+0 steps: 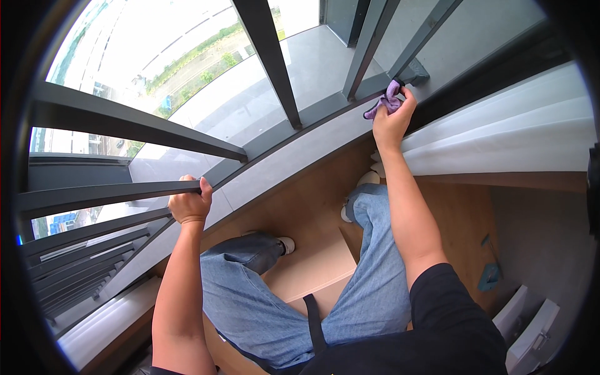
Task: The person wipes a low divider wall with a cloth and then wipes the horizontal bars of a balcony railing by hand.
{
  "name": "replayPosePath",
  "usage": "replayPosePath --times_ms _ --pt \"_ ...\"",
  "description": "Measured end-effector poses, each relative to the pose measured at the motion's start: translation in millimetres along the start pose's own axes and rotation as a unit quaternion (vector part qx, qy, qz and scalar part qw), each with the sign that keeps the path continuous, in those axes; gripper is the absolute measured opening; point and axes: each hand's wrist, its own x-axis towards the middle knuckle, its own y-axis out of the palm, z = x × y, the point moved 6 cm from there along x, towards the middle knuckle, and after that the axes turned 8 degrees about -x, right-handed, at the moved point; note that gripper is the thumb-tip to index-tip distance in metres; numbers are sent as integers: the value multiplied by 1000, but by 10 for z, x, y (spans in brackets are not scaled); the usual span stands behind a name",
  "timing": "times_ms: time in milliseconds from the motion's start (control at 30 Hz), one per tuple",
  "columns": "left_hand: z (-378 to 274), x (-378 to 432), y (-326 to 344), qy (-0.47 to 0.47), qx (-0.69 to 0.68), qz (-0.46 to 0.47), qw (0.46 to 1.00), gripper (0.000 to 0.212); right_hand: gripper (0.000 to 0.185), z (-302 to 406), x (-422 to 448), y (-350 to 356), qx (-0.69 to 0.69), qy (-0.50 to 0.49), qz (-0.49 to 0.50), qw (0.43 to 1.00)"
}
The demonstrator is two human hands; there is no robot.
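Note:
My left hand is wrapped around the lower end of a dark metal railing bar, at the left of the view. At the upper right, my right hand pinches a crumpled purple cloth with dark edging. The cloth is at the bottom rail, near the foot of another upright bar; whether it presses on the metal cannot be told. My right fingertips are partly hidden by the cloth.
A pale ledge runs below the railing. White curtains hang at the right and lower left. A light wooden box lies between my legs on the wooden floor. A teal object stands at the right.

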Motion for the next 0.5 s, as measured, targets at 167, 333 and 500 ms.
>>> replayPosePath --times_ms 167,333,500 --pt "8 1 9 -1 -1 3 1000 38 51 -50 22 -14 -29 -30 -6 999" --pt "10 -3 5 2 -3 -5 1000 38 52 43 34 -49 -57 -61 -23 996" --pt "24 -5 7 -2 -5 -5 1000 38 49 107 32 -71 -56 -79 -51 994"
